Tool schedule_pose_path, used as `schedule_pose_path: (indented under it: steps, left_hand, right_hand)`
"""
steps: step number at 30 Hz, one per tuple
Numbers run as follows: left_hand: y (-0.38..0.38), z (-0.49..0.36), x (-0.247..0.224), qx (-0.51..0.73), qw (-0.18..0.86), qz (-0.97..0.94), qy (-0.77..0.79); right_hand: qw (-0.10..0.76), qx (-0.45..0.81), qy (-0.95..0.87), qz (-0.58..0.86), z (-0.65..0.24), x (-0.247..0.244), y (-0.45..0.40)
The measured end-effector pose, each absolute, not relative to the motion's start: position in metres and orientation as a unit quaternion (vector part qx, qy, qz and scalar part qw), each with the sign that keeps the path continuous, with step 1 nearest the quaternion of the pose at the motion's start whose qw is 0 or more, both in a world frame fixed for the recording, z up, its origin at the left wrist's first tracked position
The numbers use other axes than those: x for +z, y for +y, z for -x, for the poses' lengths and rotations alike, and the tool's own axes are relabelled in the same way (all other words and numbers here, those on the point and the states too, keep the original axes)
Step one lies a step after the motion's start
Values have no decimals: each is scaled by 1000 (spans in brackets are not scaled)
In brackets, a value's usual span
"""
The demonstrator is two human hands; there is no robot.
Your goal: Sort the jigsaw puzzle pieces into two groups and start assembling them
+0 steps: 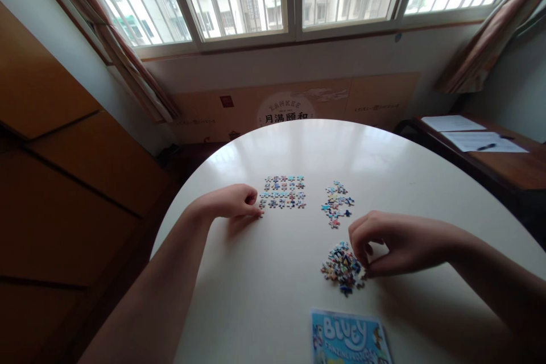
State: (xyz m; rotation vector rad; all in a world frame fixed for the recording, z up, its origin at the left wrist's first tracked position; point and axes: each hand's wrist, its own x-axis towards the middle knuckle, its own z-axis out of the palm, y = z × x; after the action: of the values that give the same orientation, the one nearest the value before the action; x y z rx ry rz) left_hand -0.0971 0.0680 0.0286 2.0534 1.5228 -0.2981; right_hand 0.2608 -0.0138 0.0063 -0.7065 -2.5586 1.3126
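The blue Bluey-titled cover (pixel 352 341) lies nearest me, on my side of my right fingers (pixel 358 233) and a little to their left. Those fingers are curled at the edge of the heaped jigsaw pieces (pixel 344 267), thumb low against it; I can't tell whether they grip one. My left fingers (pixel 251 211) look pinched on a single small puzzle piece (pixel 261 214) down at the white surface (pixel 264 284), just my side of the near left corner of the neat rows (pixel 284 203), which spread to their right. Beyond my right fingers, and to their left, sits a looser scatter of pieces (pixel 336 205). I judge the step in hand to be setting that single piece by the rows, with my right fingers at the heap. From here, letting go calls for a light, straight release on the left; any pick from the overlapping heap calls for a narrow fingertip pinch.
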Motion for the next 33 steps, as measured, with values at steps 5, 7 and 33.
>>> schedule_pose_path:
  steps: [5, 7, 33]
  left_hand:
    - [68, 97, 29, -117, 279, -764, 571]
    - [68, 97, 28, -119, 276, -762, 573]
    - [13, 14, 33, 122, 253, -882, 379]
  right_hand:
    - [87, 448, -856, 241, -260, 5, -14]
    - [87, 447, -857, 242, -259, 5, -13]
    - [329, 355, -801, 352, -241, -12, -10]
